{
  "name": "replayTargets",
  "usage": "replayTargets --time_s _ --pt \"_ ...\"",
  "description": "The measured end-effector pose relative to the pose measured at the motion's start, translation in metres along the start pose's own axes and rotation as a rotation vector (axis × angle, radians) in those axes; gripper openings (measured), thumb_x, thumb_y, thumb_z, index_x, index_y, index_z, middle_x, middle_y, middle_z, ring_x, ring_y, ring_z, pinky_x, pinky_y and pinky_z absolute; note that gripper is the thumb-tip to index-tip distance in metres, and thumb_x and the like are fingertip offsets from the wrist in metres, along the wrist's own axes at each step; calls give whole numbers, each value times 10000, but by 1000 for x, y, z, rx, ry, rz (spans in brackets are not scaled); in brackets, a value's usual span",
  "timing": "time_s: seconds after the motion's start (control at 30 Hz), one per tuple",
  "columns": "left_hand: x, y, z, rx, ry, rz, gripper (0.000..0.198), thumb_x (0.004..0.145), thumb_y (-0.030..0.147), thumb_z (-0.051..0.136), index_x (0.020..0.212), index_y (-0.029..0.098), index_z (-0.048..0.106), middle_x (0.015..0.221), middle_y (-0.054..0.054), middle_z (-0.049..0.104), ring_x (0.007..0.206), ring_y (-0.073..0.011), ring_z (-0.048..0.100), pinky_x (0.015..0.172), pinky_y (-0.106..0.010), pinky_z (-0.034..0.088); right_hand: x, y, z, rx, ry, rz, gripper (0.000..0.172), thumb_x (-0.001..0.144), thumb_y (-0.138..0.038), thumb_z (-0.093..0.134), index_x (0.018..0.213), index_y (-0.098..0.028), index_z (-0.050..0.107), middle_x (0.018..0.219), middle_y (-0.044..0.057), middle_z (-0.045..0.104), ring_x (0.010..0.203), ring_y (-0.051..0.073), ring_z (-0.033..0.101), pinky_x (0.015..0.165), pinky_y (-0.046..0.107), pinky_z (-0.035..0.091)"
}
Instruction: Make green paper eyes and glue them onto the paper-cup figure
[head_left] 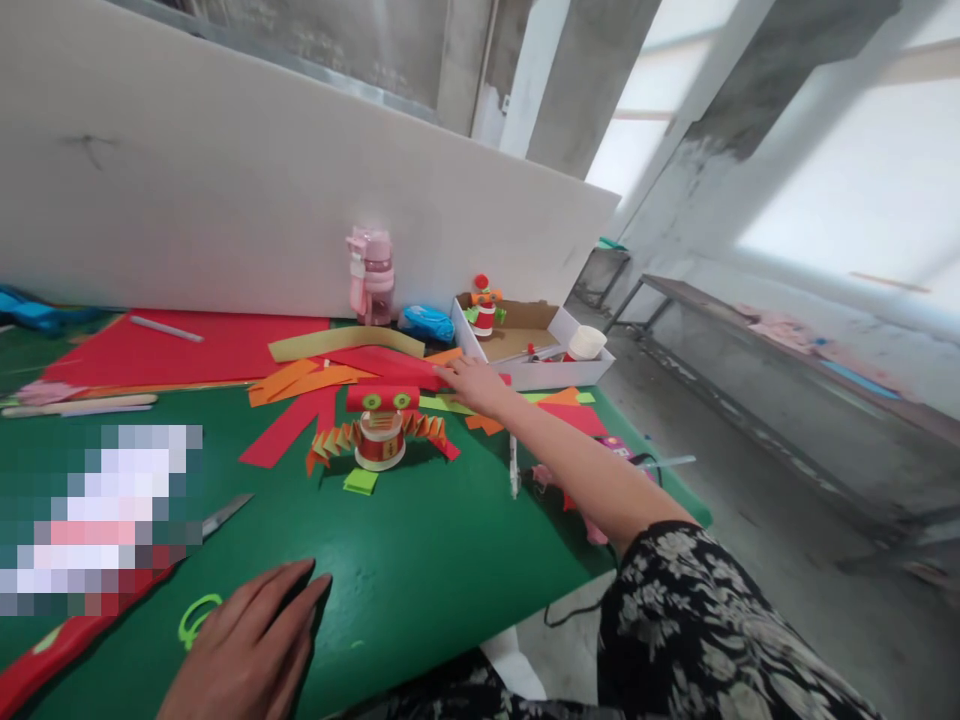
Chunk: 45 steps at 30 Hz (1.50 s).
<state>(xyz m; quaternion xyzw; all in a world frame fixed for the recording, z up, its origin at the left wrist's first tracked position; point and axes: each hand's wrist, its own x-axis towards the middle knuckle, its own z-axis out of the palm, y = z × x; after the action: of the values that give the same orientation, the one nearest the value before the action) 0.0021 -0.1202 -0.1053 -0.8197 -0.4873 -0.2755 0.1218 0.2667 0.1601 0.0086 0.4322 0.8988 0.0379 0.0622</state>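
Stretched far forward, my right hand (472,386) rests with fingers extended on red paper strips (390,362), in front of the white box. Whether its fingertips pinch a strip is too small to tell. My left hand (251,640) lies on the green tabletop (420,560) near me, fingers stretched and holding nothing. Close beside it is a thin bright green loop (196,618). Between the hands stands a paper cup figure (380,438) with a red top, green eyes and folded orange arms. Small green paper pieces (361,481) lie before it.
A red-handled tool with a pointed blade (229,515) lies left, partly under a blurred patch. Orange strips (307,380) and a red sheet (202,350) lie behind. A pink bottle (373,275), blue packet (427,323) and white box (555,375) holding another figure (484,308) stand at the back.
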Motion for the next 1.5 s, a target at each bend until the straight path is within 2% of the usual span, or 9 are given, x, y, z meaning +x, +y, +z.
replayTargets --time_s 0.23,0.33,0.43,0.73,0.8,0.93,1.1,1.27,1.5 --pt "-19 -11 19 -11 -37 22 349 932 357 457 1161 248 697 1149 -93 721 1012 -267 650 868 -385 502 -63 55 0 64 -194 54 183 912 -136 564 950 -149 743 966 100 714 908 229 633 795 308 442" --pt "-20 -15 23 -7 -19 22 349 932 386 454 1139 263 707 1131 -85 726 1001 -265 649 862 -381 504 -74 74 9 75 -276 79 205 836 -139 677 1032 -146 738 1017 109 727 920 245 641 784 312 448" --pt "-19 -15 23 -12 -10 17 346 933 398 448 1128 275 707 1129 -76 728 997 -259 651 857 -376 501 -74 84 16 90 -308 83 418 776 -193 773 1179 -135 678 1161 140 695 1021 269 625 819 317 451" --pt "-17 -16 19 -14 -34 32 337 937 410 463 1143 289 701 1133 -61 732 994 -244 657 852 -349 501 -57 90 23 114 -369 72 474 732 -240 812 1155 -126 630 1065 112 695 892 231 619 705 268 412" --pt "-18 -17 19 -9 -46 18 338 938 410 459 1137 293 706 1139 -61 730 999 -243 658 853 -349 505 -56 91 25 114 -367 70 447 747 -267 799 1135 -123 633 1067 117 691 886 232 612 694 270 407" --pt "-20 -17 19 -6 -42 19 343 938 407 460 1140 285 709 1143 -66 727 1004 -247 656 859 -352 506 -56 98 26 123 -356 32 214 864 -181 637 1073 -143 663 1104 106 684 933 211 604 751 270 416" --pt "-20 -16 19 10 -58 22 360 936 424 467 1157 267 704 1139 -81 724 1010 -261 649 866 -370 501 -57 107 30 100 -349 15 301 744 -38 656 1031 -125 679 1113 114 671 968 212 581 802 278 411" --pt "-20 -15 18 31 -71 33 362 942 400 453 1162 251 699 1152 -93 717 1016 -267 641 857 -378 504 -59 107 34 90 -377 39 214 735 -37 642 929 -116 686 995 101 685 855 197 573 705 269 389" --pt "-20 -13 16 12 -93 -3 364 946 410 453 1176 255 689 1177 -91 707 1043 -265 636 878 -379 506 -64 107 30 87 -360 60 218 731 -68 660 940 -128 670 957 87 693 816 185 575 675 260 378"
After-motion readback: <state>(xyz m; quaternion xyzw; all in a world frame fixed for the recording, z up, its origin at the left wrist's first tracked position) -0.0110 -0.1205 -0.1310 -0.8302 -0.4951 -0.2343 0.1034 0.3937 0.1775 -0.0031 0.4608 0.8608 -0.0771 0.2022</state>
